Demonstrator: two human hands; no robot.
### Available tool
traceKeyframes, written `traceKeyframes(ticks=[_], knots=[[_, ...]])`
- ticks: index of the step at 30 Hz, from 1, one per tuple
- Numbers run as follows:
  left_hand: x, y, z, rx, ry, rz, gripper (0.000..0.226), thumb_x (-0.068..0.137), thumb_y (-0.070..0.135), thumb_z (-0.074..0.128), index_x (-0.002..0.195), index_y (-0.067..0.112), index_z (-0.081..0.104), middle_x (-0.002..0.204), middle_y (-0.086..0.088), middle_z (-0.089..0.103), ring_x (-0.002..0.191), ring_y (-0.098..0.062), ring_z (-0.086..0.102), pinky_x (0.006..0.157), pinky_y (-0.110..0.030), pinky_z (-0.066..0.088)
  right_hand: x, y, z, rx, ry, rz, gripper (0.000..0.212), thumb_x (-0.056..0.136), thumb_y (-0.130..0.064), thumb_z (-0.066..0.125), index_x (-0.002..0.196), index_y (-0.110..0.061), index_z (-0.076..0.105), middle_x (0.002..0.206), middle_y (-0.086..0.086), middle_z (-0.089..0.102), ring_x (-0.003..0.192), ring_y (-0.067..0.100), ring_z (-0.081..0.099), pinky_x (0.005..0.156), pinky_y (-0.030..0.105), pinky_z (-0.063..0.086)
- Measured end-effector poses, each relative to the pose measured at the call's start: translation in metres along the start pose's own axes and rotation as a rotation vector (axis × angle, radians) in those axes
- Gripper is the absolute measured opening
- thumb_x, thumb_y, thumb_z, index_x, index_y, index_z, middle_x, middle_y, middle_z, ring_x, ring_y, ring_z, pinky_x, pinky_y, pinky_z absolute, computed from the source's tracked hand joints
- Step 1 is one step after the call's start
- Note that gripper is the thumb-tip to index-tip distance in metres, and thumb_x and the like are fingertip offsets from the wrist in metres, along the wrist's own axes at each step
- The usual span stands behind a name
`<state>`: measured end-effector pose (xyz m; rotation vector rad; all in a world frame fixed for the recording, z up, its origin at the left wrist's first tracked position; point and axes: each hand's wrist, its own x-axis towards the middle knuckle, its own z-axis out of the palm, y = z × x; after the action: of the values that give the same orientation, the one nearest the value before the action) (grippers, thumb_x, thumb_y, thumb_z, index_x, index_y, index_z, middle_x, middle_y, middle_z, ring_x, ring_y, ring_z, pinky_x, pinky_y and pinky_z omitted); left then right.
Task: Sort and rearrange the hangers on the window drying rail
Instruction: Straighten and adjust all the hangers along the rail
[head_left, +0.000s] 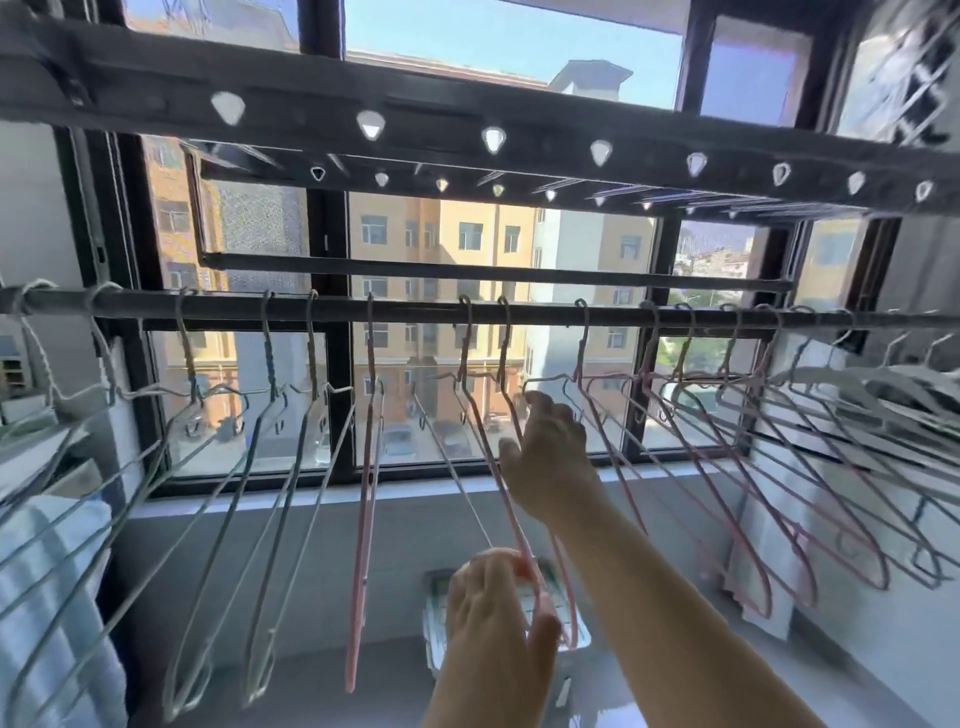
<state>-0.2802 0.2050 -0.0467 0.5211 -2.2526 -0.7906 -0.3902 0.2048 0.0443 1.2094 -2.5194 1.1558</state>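
Many wire hangers strung along dark drying rail (415, 309) across window (488, 244): pale grey-white hangers (291, 447) spaced out at left, lone pink hanger (366, 483) near middle, more pink ones (748, 499) crowded at right among white ones. Left hand (493, 618), grip clenched on lower end of two pink hangers (511, 467) hooked mid-rail. Right hand (550, 457) raised just beside their necks, fingers spread, touching wire; grip there: cannot tell. Pale sill (322, 499) below window. Perforated rack bar (467, 130) overhead.
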Motion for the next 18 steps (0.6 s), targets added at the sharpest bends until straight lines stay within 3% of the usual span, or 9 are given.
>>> traceKeyframes(ticks=[2, 3, 5, 7, 8, 11, 13, 18], knots=[[-0.002, -0.001, -0.001, -0.010, -0.019, -0.037, 0.016, 0.087, 0.018, 0.042, 0.091, 0.029, 0.030, 0.099, 0.011, 0.039, 0.102, -0.007, 0.035, 0.097, -0.020, 0.028, 0.002, 0.001, 0.006, 0.174, -0.163, 0.101, 0.047, 0.094, -0.015, 0.043, 0.136, -0.009, 0.025, 0.127, 0.014, 0.043, 0.110, 0.024, 0.045, 0.089, 0.028, 0.042], [-0.003, -0.001, -0.002, -0.019, -0.025, -0.038, 0.014, 0.087, 0.019, 0.040, 0.088, 0.029, 0.031, 0.092, 0.012, 0.043, 0.098, -0.008, 0.040, 0.101, -0.024, 0.029, 0.002, 0.002, 0.010, 0.303, -0.186, 0.137, 0.043, 0.095, -0.014, 0.042, 0.135, -0.007, 0.027, 0.117, 0.014, 0.050, 0.100, 0.023, 0.052, 0.076, 0.024, 0.048], [-0.005, 0.001, -0.005, 0.014, -0.053, -0.001, 0.010, 0.086, 0.027, 0.031, 0.080, 0.032, 0.026, 0.073, 0.018, 0.048, 0.084, -0.001, 0.048, 0.112, -0.026, 0.016, 0.003, 0.005, 0.017, 0.527, -0.133, 0.184, 0.033, 0.095, -0.010, 0.039, 0.129, -0.008, 0.038, 0.090, 0.005, 0.055, 0.074, 0.013, 0.056, 0.053, 0.015, 0.045], [-0.007, 0.001, -0.005, 0.058, -0.074, 0.020, 0.006, 0.081, 0.029, 0.019, 0.077, 0.031, 0.023, 0.056, 0.017, 0.049, 0.069, 0.010, 0.049, 0.114, -0.023, -0.002, 0.004, 0.010, 0.021, 0.598, -0.060, 0.186, 0.033, 0.095, -0.004, 0.035, 0.125, -0.011, 0.046, 0.076, -0.006, 0.048, 0.060, 0.004, 0.047, 0.043, 0.008, 0.039], [-0.008, 0.002, -0.004, 0.056, -0.060, 0.012, 0.007, 0.081, 0.027, 0.018, 0.076, 0.031, 0.023, 0.054, 0.015, 0.049, 0.064, 0.011, 0.048, 0.115, -0.024, -0.003, 0.005, 0.011, 0.020, 0.615, -0.036, 0.182, 0.036, 0.094, -0.002, 0.034, 0.126, -0.011, 0.048, 0.076, -0.008, 0.047, 0.058, 0.001, 0.044, 0.041, 0.005, 0.037], [-0.009, -0.001, 0.002, 0.004, 0.033, -0.031, 0.019, 0.089, 0.016, 0.028, 0.075, 0.029, 0.026, 0.066, 0.010, 0.052, 0.062, 0.002, 0.052, 0.114, -0.035, 0.018, 0.003, 0.013, 0.014, 0.663, -0.005, 0.199, 0.043, 0.094, 0.000, 0.031, 0.130, -0.016, 0.047, 0.106, 0.006, 0.060, 0.051, 0.001, 0.045, 0.037, 0.006, 0.035], [-0.009, -0.003, 0.005, -0.038, 0.055, -0.054, 0.021, 0.090, 0.012, 0.031, 0.076, 0.027, 0.029, 0.071, 0.008, 0.050, 0.062, -0.005, 0.054, 0.104, -0.043, 0.035, 0.002, 0.014, 0.007, 0.686, 0.003, 0.205, 0.044, 0.095, 0.000, 0.031, 0.133, -0.018, 0.045, 0.127, 0.014, 0.054, 0.044, 0.001, 0.050, 0.036, 0.006, 0.035], [-0.009, 0.000, 0.007, -0.072, 0.059, -0.061, 0.018, 0.090, 0.014, 0.034, 0.076, 0.025, 0.030, 0.072, 0.004, 0.050, 0.060, -0.007, 0.054, 0.096, -0.046, 0.043, 0.003, 0.018, -0.002, 0.710, 0.011, 0.228, 0.047, 0.094, 0.002, 0.030, 0.133, -0.020, 0.045, 0.133, 0.013, 0.050, 0.042, 0.002, 0.043, 0.036, 0.011, 0.035]])
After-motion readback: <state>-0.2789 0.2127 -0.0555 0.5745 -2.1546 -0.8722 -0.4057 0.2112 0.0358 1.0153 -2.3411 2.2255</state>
